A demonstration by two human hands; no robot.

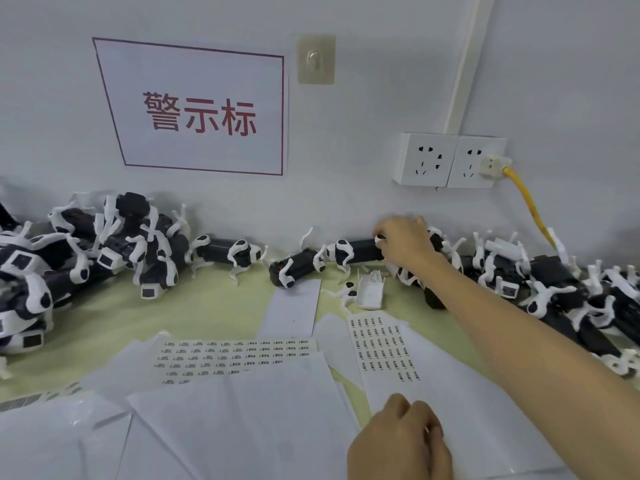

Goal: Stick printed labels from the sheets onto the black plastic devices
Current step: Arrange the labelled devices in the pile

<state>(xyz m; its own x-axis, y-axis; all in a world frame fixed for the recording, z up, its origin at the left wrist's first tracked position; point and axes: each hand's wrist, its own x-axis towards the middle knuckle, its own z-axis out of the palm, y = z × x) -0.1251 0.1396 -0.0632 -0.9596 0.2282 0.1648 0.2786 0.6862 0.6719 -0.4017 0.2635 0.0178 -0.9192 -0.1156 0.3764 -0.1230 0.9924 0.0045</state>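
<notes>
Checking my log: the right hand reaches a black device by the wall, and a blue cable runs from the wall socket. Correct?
No: the head view shows the cable from the wall socket is yellow, not blue. The right hand does reach a black device by the wall.

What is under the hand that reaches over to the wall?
The right hand grips one end of a black device with white fittings, lying along the wall. That end, and any label on it, is hidden by the hand.

Pale wall point(381, 64) with red-lettered sign point(197, 112), double socket point(429, 159), yellow cable point(530, 206)
</notes>
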